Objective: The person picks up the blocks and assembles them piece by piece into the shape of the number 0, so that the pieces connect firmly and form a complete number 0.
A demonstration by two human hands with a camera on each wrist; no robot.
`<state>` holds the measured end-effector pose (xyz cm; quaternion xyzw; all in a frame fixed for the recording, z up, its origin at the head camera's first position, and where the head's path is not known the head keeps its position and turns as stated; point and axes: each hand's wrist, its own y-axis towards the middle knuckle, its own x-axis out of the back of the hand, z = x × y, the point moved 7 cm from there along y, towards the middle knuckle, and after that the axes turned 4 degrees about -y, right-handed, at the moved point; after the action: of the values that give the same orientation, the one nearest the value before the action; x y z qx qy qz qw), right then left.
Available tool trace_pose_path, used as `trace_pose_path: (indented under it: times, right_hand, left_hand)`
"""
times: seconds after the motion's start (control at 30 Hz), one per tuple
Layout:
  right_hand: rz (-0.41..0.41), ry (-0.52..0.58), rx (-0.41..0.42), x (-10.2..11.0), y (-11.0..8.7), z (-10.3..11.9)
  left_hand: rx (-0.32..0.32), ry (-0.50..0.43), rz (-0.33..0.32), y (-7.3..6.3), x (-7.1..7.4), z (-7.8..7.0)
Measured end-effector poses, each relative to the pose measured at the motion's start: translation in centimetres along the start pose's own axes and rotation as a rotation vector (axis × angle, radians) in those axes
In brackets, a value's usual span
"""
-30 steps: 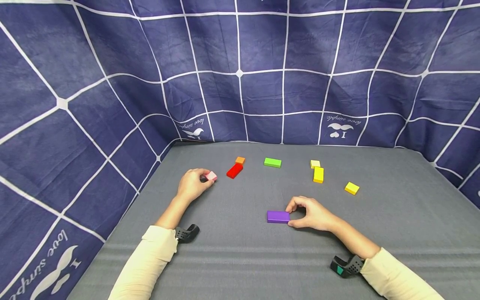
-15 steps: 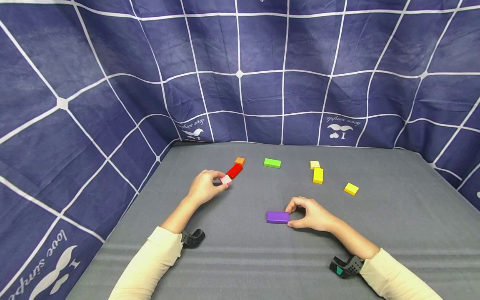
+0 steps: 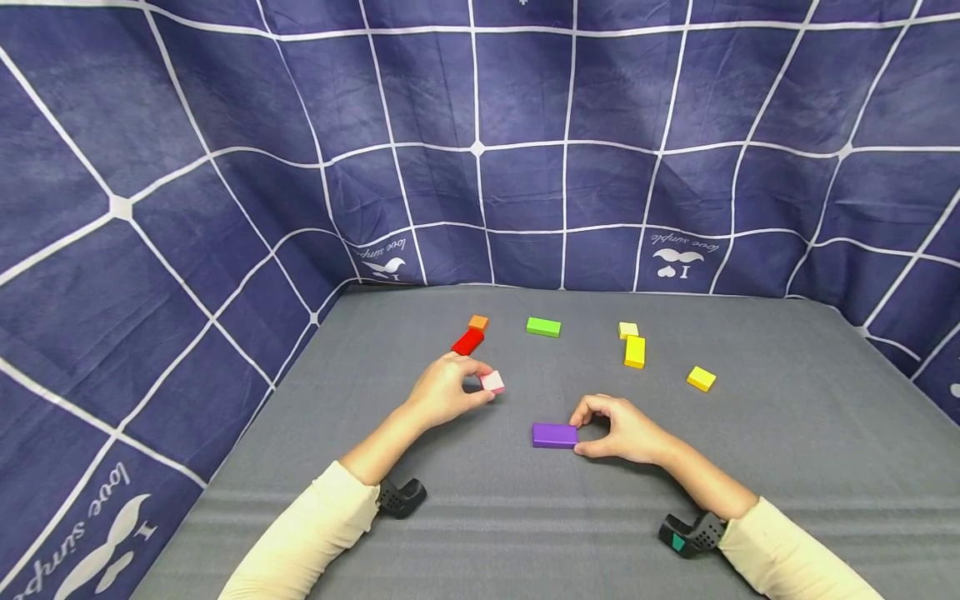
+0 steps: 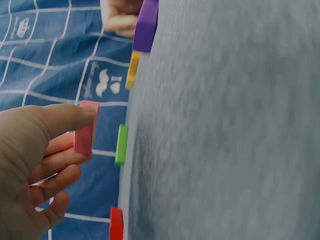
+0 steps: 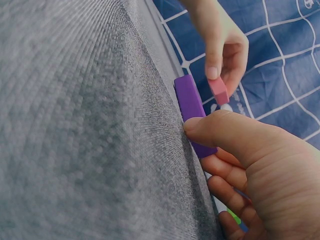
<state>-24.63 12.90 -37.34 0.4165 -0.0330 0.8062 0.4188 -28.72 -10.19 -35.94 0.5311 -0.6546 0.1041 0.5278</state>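
A small pink block [image 3: 492,382] is pinched between the thumb and fingers of my left hand [image 3: 448,392]. It is held above the table, as the left wrist view shows with the pink block [image 4: 87,128] clear of the grey surface. Ahead and to the left of my right hand [image 3: 621,429] lies a longer purple block [image 3: 554,436], its right end gripped between thumb and fingers. The purple block [image 5: 190,107] rests on the table in the right wrist view. Beyond the left hand is a red block [image 3: 468,342], partly hidden by that hand.
An orange block [image 3: 478,322] touches the red one. A green block [image 3: 543,327] lies at the back middle. To the right are a pale yellow block [image 3: 628,330], a yellow block [image 3: 634,352] and another yellow block [image 3: 701,379]. A blue checked cloth [image 3: 525,192] hangs behind the grey table [image 3: 480,533].
My left hand has carried the pink block rightward and nearer to me, past the red block toward the purple one. The right hand and the purple block have stayed in place.
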Motion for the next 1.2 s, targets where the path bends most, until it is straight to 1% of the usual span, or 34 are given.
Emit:
trace_pose_path:
  times: [0.1, 0.17, 0.37, 0.47, 0.53, 0.6, 0.73, 0.83, 0.9, 1.03, 1.13, 1.2]
  right_hand:
    - [-0.002, 0.005, 0.001, -0.1, 0.0, -0.1]
    - [-0.004, 0.006, 0.002, -0.1, 0.0, -0.1]
    - [0.003, 0.004, -0.005, 0.0, 0.0, 0.0]
    - [0.009, 0.003, -0.020, 0.0, 0.1, 0.0]
    - [0.008, 0.003, -0.018, -0.1, 0.1, -0.2]
    - [0.004, -0.002, -0.023, -0.4, 0.0, -1.1]
    - [-0.007, -0.014, -0.014, -1.0, -0.1, -3.3]
    - [-0.009, 0.002, 0.001, -1.1, -0.1, -3.9]
    - [-0.010, 0.011, 0.017, -1.1, -0.1, -4.0]
    - [-0.003, 0.000, 0.000, -1.1, -0.1, -4.0]
    - [0.002, -0.009, -0.020, -1.0, -0.1, -3.5]
    - [0.002, -0.008, -0.022, -0.9, 0.0, -2.7]
  left_hand:
    - [-0.060, -0.003, 0.021, 0.0, -0.7, -1.1]
    - [-0.081, -0.013, 0.037, 0.0, -1.1, -1.7]
    - [-0.119, -0.038, 0.071, 0.0, -2.4, -2.8]
    - [-0.125, -0.034, 0.097, -0.1, -3.2, -3.0]
    - [-0.117, -0.027, 0.116, -0.2, -3.6, -3.1]
    - [-0.116, -0.020, 0.127, -0.3, -3.9, -3.1]
    - [-0.137, 0.013, 0.133, -0.4, -4.5, -3.2]
    - [-0.147, 0.032, 0.137, -0.6, -4.7, -3.2]
    - [-0.141, 0.034, 0.138, -0.6, -4.8, -3.2]
    - [-0.121, 0.028, 0.139, -0.7, -4.7, -3.1]
    - [-0.102, 0.021, 0.149, -0.7, -4.8, -3.0]
    - [-0.088, 0.018, 0.156, -0.7, -4.9, -2.9]
